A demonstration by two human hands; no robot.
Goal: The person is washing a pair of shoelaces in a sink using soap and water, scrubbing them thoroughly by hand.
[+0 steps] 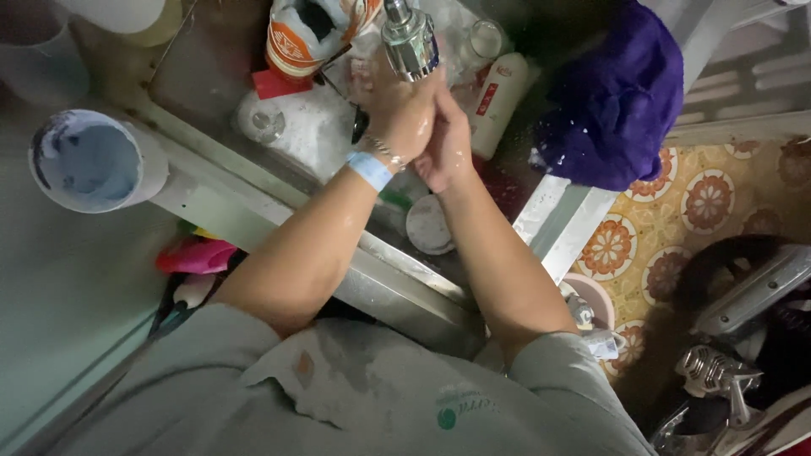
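Chrome tap (410,38) is hanging just over my left hand (397,110) and right hand (446,139); I'm pressing them together, wet, fingers curled, holding nothing I can make out. I judge the rinsing midway. Below the tap, a white bottle (498,97) and round lid (428,225) are lying unwashed in the sink (405,283).

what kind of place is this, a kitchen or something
Probably a home wash area or kitchen sink. The hands meet under a chrome tap over a metal sink crowded with a sneaker and a white bottle; a purple cloth lies on its edge beside patterned floor tiles.
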